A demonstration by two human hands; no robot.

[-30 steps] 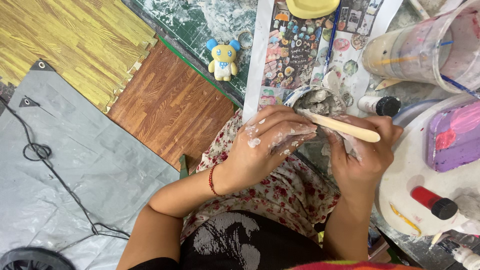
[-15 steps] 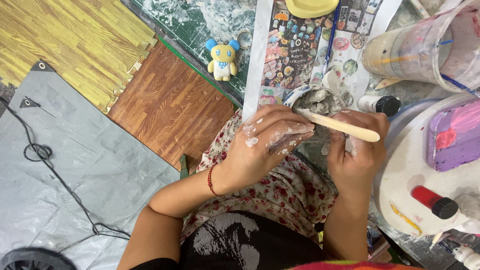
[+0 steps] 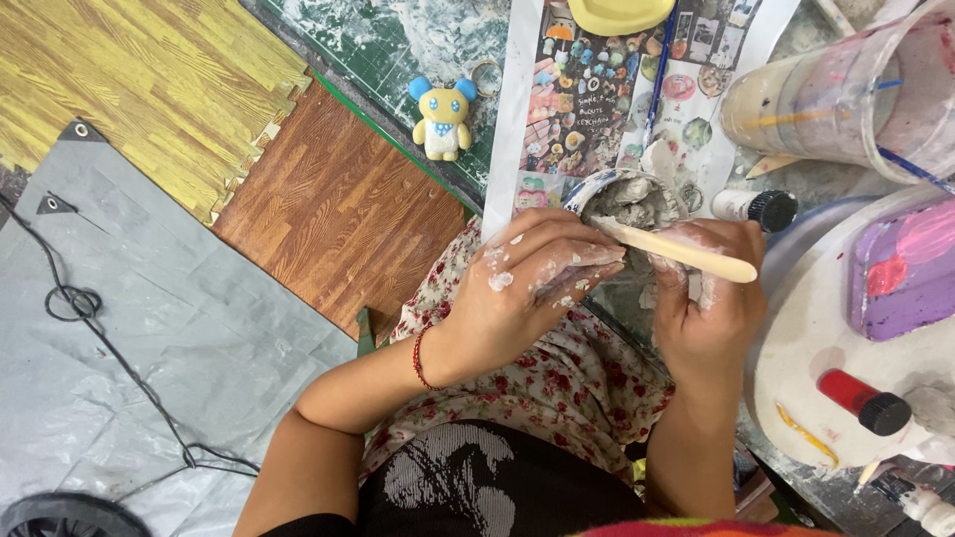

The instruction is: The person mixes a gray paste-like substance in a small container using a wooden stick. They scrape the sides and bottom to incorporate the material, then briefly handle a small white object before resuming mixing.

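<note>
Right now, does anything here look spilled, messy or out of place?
Yes. Grey-white paste smears both hands, left and right, around the wooden stick and small bowl. The green mat is streaked white. A red tube lies on its side on the white tray.

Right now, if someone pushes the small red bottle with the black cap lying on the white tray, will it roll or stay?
The red bottle lies on its side and looks round, so it would probably roll. It seems small and light. The white tray looks smooth, giving little grip.
</note>
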